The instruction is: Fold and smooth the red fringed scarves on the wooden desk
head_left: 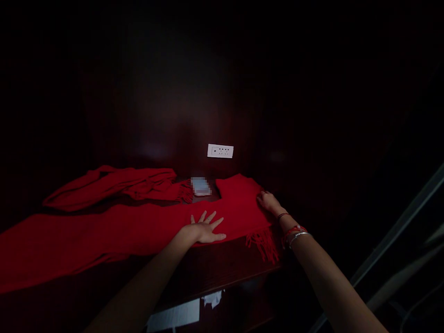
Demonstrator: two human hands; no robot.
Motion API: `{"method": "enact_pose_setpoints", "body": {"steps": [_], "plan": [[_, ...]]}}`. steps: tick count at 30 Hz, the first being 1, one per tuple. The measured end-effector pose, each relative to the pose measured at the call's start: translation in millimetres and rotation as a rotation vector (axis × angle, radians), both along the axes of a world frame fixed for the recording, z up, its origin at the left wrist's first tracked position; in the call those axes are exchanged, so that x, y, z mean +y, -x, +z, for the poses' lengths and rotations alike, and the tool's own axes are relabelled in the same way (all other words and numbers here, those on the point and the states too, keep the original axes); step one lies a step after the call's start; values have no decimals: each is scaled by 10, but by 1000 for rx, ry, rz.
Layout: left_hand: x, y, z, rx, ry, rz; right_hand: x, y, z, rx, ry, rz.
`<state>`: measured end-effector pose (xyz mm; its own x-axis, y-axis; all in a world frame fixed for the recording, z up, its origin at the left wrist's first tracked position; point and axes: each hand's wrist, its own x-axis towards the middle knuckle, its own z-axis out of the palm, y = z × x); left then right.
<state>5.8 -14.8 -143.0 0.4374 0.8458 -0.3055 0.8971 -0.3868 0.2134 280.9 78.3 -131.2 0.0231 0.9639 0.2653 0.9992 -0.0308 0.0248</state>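
A long red scarf [138, 226] lies spread along the dark wooden shelf, running off the left of the view. My left hand [207, 229] rests palm down on it with fingers spread, near its front edge. At the scarf's right end, the curled fingers of my right hand [268, 202] are closed on its edge, the fingertips partly hidden. That end has a flap angled toward the back and a fringe hanging forward. Behind it on the left lies a second red scarf [114, 185], loosely bunched, its fringe pointing right.
A small pale rectangular item [200, 186], blurred out, lies between the scarves. On the dark back wall is a white socket panel [220, 151]. Below the shelf edge [229, 280] are white papers [180, 315]. A pale diagonal bar [398, 226] crosses the right side.
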Motion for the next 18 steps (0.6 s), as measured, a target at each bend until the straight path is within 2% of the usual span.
{"method": "enact_pose_setpoints", "body": {"steps": [3,5,7,9,11,13,16,18], "plan": [[19,7,-21,-16,5,0,1,21,-1,-5,1,-60],[30,-1,-41,-21,5,-2,-37,86,33,-31,-69,-80],[36,-11,-52,-24,-3,-1,-95,235,98,-76,-151,-39],[42,4,-43,-28,-20,-14,-162,477,172,-107,-184,56],[51,84,-16,-53,-52,-55,-237,784,215,-84,-137,176],[57,260,15,-99,-149,-89,-322,1105,196,-37,-71,336],[6,690,28,-128,-371,-17,-458,1494,41,45,-27,619],[-103,1021,7,-97,-415,76,-532,1640,-115,80,15,728]]}}
